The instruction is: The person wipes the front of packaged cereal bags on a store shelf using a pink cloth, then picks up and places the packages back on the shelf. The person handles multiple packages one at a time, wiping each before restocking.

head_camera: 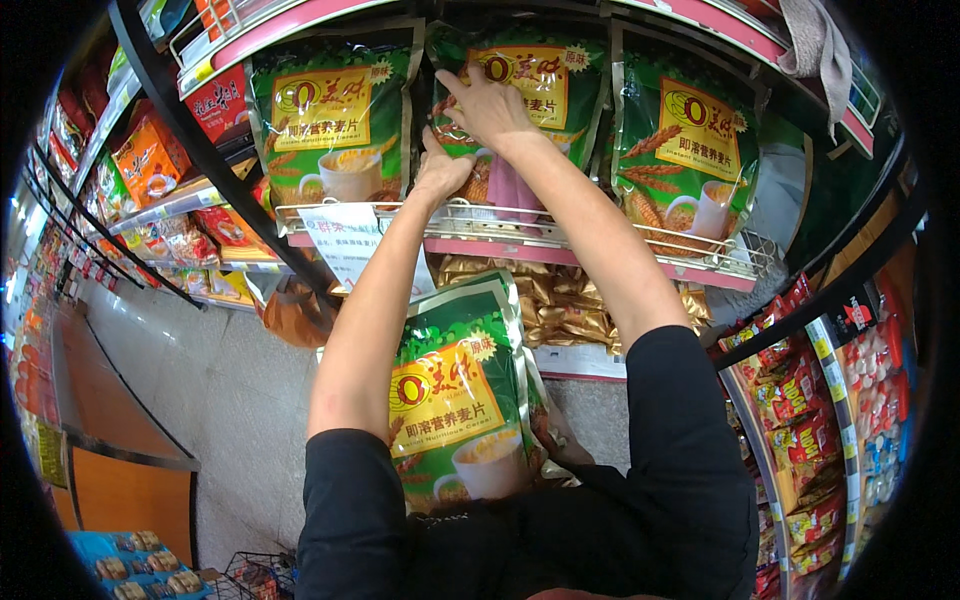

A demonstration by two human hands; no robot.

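Note:
Three green foil bags of instant cereal stand in a row on a wire-fronted shelf. My right hand (491, 105) lies on the front of the middle bag (555, 82), its fingers spread. Lower down, my left hand (442, 172) touches the same bag's left side, thumb and forefinger apart. A purple cloth (512, 184) hangs over that bag's lower front, beside my right forearm; what holds it is hidden. To the left stands another cereal bag (330, 112), and to the right a third (682, 142). One more cereal bag (457, 405) is upright between my arms, near my chest.
The low white wire rail (480, 217) runs along the shelf front, with a paper sign (345, 240) on it. Gold-wrapped packs (577, 300) fill the shelf below. A grey towel (817, 52) hangs above right. Black posts (217, 157) flank the shelf; snack racks (802, 442) stand at right.

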